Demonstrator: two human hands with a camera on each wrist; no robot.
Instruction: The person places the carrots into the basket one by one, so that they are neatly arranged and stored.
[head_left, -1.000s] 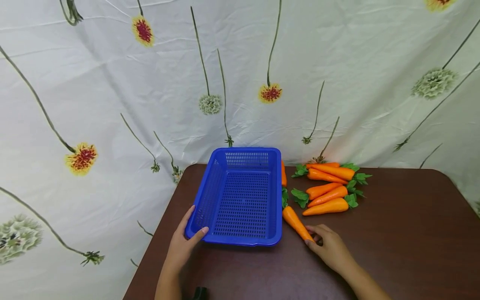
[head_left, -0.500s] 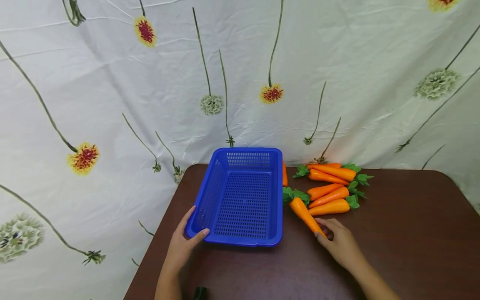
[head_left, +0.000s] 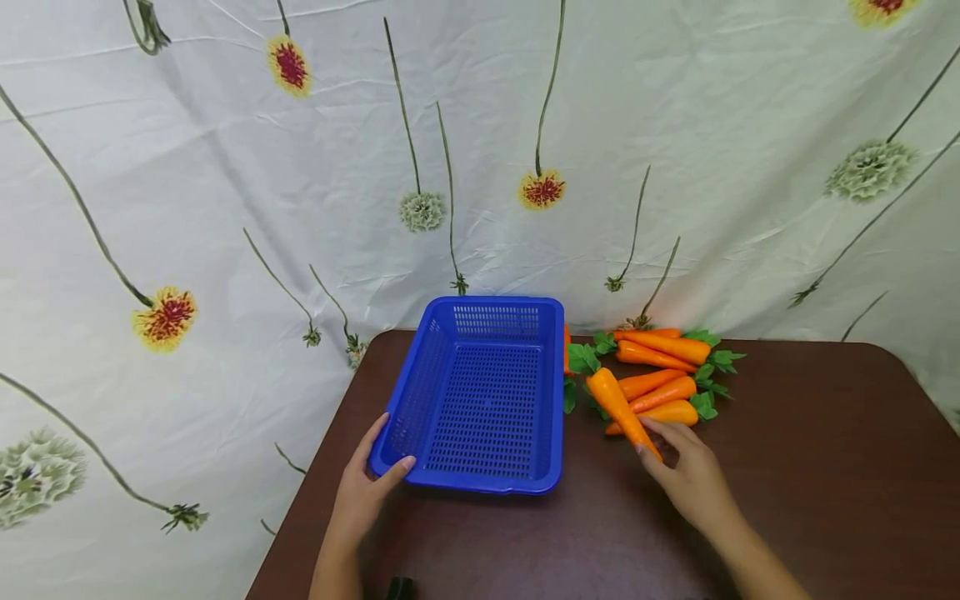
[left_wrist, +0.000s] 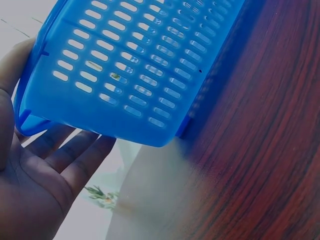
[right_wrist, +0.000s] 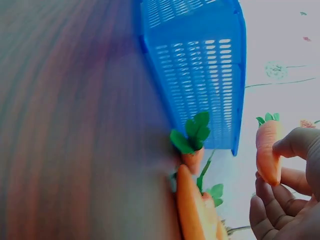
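Note:
A blue plastic basket [head_left: 491, 392] with slotted walls stands on the brown table, and nothing lies inside it. My left hand [head_left: 363, 487] holds its near left corner, thumb over the rim and fingers along the outside; the left wrist view shows the hand [left_wrist: 45, 175] at the basket's wall [left_wrist: 130, 65]. Between thumb and fingers my right hand [head_left: 690, 479] pinches an orange carrot [head_left: 618, 408] by its narrow end. Its leafy top points away, towards the basket's right side. In the right wrist view this carrot [right_wrist: 268, 150] is raised above the table.
Several other carrots [head_left: 663, 346] with green leaves lie in a group right of the basket. One more carrot [head_left: 567, 350] is partly hidden behind the basket's right wall. A flower-printed cloth [head_left: 480, 150] hangs behind the table [head_left: 810, 467]. A small dark object [head_left: 401, 587] shows at the bottom edge.
My right hand has lifted the carrot from beside the basket and moved it right and away from me, over the other carrots. The left hand and basket have stayed put.

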